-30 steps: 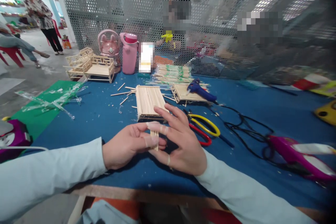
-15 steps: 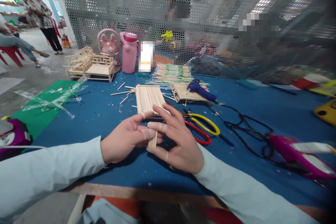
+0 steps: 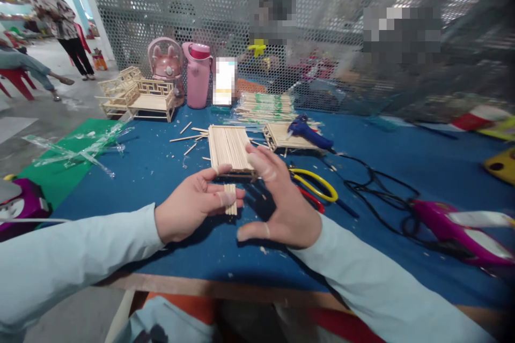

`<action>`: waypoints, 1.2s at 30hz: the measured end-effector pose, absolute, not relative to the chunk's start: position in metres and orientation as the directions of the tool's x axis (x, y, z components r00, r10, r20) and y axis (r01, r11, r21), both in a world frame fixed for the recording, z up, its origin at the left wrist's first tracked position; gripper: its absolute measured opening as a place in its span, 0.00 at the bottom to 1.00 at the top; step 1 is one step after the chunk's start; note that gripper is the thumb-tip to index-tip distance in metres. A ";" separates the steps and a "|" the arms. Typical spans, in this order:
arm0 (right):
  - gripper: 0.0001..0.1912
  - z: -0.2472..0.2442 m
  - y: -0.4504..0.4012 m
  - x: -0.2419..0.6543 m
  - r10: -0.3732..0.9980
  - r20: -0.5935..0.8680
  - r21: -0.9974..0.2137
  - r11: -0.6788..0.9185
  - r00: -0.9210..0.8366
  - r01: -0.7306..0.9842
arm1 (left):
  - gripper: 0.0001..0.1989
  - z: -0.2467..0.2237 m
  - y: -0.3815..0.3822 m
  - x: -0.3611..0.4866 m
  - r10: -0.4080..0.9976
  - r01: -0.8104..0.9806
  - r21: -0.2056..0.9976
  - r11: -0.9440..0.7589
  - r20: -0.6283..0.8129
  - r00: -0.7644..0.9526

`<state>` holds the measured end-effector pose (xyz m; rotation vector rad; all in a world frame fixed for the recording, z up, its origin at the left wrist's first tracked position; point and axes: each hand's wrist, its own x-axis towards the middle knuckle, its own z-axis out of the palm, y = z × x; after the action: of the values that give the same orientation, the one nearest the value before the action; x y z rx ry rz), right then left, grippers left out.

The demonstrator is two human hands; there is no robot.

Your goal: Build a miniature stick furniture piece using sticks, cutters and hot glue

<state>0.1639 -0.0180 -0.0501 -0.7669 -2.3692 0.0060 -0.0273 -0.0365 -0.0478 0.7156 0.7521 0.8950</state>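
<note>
Between the thumb and fingers of my left hand (image 3: pixel 193 203) are a few short wooden sticks (image 3: pixel 230 200), side by side and upright. My right hand (image 3: pixel 281 203) is just to the right of them, thumb and fingers spread apart with nothing in them. Pale wraps cover some fingertips on both hands. Beyond my hands stands a panel of wooden sticks (image 3: pixel 229 147) laid close together. Scissors with yellow and red handles (image 3: pixel 317 182) lie beside my right hand, partly hidden by it.
A blue glue gun (image 3: pixel 309 134) rests on a small stick frame (image 3: pixel 277 138); black cable trails right. Behind are stick bundles (image 3: pixel 263 107), a phone (image 3: pixel 224 81), a pink bottle (image 3: pixel 198 77) and miniature stick furniture (image 3: pixel 151 99). Loose sticks (image 3: pixel 187 138) lie left of the panel.
My right hand has let go of the short sticks and moved away to the right, its fingers spreading. My left hand still holds them.
</note>
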 end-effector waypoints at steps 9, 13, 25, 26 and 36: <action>0.08 -0.035 -0.027 0.163 0.553 0.644 -0.238 0.801 -0.528 0.549 | 0.38 -0.049 -0.038 -0.024 0.872 -0.395 0.820 0.414 -0.232 0.431; 0.08 -0.043 -0.024 0.156 0.590 0.555 -0.346 0.805 -0.587 0.482 | 0.41 -0.053 -0.038 -0.025 0.874 -0.305 0.894 0.329 -0.166 0.457; 0.05 -0.038 -0.022 0.153 0.918 0.286 -0.850 0.376 -0.276 0.369 | 0.16 -0.062 -0.038 -0.027 0.910 0.087 0.996 -0.025 -0.013 0.414; 0.05 -0.038 -0.020 0.155 0.934 0.276 -0.890 0.337 -0.227 0.306 | 0.12 -0.062 -0.039 -0.029 0.903 0.184 0.975 -0.128 0.038 0.427; 0.09 -0.051 -0.008 0.157 0.965 0.212 -0.957 0.237 -0.153 0.167 | 0.17 -0.073 -0.038 -0.030 0.773 0.446 0.680 -0.582 0.292 0.563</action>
<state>0.1570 -0.0081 -0.0508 -1.1008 -1.5434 1.0384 -0.0295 -0.0382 -0.0725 2.2523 0.9747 0.7898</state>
